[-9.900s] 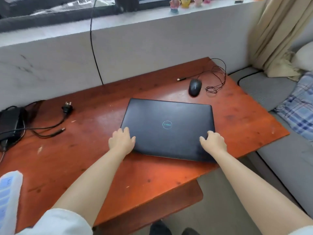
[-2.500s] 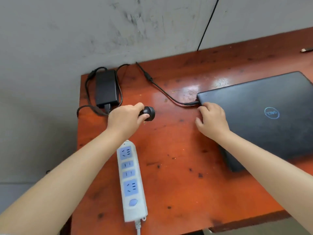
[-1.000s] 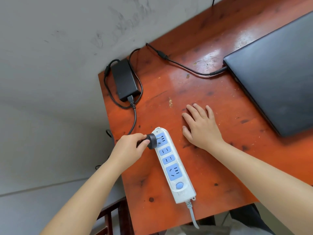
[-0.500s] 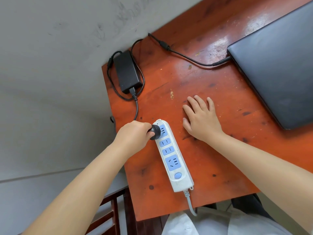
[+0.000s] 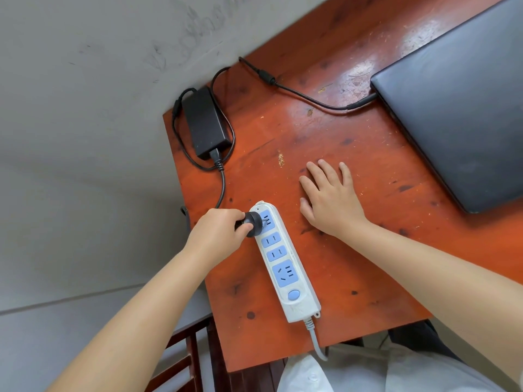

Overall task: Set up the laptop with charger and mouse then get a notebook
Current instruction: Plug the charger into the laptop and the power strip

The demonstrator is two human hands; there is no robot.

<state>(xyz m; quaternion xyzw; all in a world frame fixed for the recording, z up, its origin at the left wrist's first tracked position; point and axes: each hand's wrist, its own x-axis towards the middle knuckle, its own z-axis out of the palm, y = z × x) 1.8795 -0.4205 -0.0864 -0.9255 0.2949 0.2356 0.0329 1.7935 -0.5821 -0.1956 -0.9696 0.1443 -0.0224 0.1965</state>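
Left hand (image 5: 218,234) closed around charger plug (image 5: 252,224), prongs at top socket of power strip (image 5: 283,261), arm angled in from lower left. Right hand (image 5: 331,200) empty, flat, fingers spread on desk (image 5: 353,264). Charger brick (image 5: 205,123) near the desk's wall-side corner, laptop (image 5: 458,114) shut at right.

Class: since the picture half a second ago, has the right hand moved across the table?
No. The right hand stays flat beside the power strip.

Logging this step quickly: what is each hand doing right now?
Left hand: closed on the charger plug, at the top socket of the power strip.
Right hand: open, flat on the table, holding nothing.
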